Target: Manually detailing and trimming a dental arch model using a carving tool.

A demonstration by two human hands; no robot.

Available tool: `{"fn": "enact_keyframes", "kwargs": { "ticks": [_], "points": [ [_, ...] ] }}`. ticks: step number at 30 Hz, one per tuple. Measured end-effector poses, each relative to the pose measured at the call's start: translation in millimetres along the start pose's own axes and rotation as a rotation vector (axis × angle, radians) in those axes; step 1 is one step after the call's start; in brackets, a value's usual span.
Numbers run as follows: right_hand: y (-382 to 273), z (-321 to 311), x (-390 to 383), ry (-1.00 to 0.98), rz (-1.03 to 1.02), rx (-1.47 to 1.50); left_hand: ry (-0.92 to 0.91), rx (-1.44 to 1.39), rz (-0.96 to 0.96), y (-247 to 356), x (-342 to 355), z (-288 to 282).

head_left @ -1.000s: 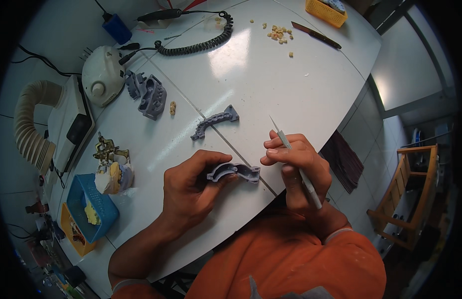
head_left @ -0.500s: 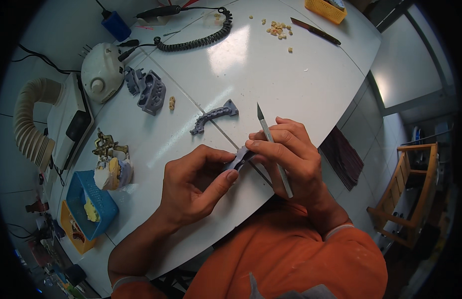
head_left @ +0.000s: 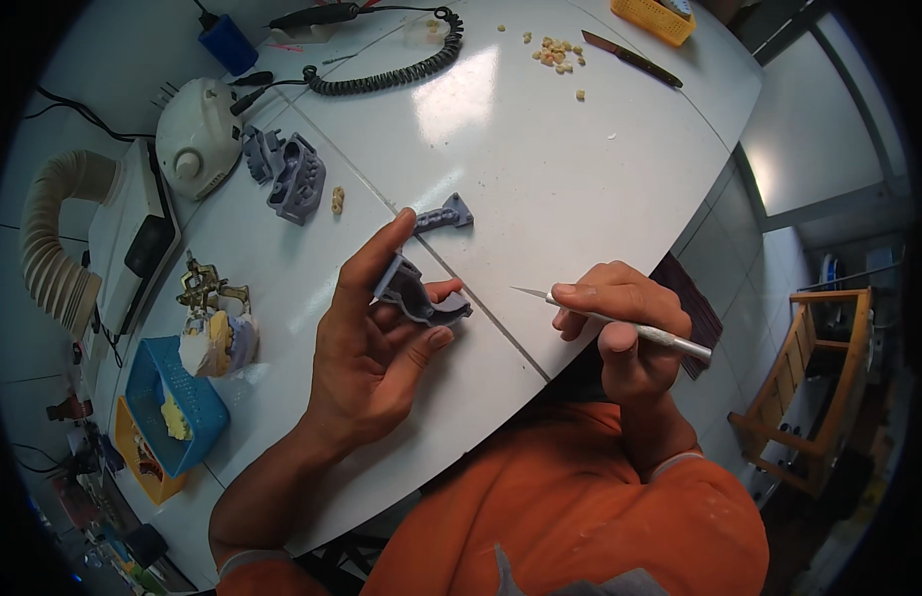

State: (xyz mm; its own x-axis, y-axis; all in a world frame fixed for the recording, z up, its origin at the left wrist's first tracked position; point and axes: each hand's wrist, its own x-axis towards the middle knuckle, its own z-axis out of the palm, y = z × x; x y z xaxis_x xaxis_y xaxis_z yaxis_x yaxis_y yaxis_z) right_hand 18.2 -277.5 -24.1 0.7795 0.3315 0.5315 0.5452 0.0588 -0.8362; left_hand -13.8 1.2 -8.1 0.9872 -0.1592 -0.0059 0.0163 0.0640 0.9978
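Observation:
Raised over the table's near part, my left hand (head_left: 362, 368) grips a grey dental model (head_left: 413, 288) between thumb and fingers. The model's hollow, curved side is turned into view. To the right, apart from it, my right hand (head_left: 648, 308) is closed round a craft knife (head_left: 680, 344). Its thin blade points left toward the model. Just beyond my left fingertips lies a narrow grey dental arch piece (head_left: 443, 215), partly hidden by them.
Farther left stand other grey dental models (head_left: 297, 184), a small tooth-coloured piece (head_left: 338, 201), a plaster model in an articulator (head_left: 219, 338) and a blue basket (head_left: 193, 427). A coiled cord (head_left: 391, 87), loose teeth (head_left: 558, 54) and a brown-handled knife (head_left: 635, 62) lie at the back.
My hands have drawn apart. The right one moved right with the craft knife, whose blade swung from pointing away to pointing left. My left hand lifted and turned the dental model, showing its hollow side.

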Motion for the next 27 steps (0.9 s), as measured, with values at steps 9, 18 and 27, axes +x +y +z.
{"fn": "enact_keyframes", "kwargs": {
  "ticks": [9, 18, 27],
  "points": [
    [-11.4, 14.9, 1.0, 0.031, 0.214, -0.017, -0.009, 0.456, 0.134, 0.1, -2.4, -1.9],
    [-12.0, 22.1, 13.2, -0.112, 0.120, -0.217, 0.034, 0.458, 0.059, 2.4, -1.4, -0.4],
    [-10.2, 26.0, 18.4, -0.109, 0.139, -0.201, 0.032, 0.458, 0.038, 3.9, 0.1, -1.1]
  ]
}}
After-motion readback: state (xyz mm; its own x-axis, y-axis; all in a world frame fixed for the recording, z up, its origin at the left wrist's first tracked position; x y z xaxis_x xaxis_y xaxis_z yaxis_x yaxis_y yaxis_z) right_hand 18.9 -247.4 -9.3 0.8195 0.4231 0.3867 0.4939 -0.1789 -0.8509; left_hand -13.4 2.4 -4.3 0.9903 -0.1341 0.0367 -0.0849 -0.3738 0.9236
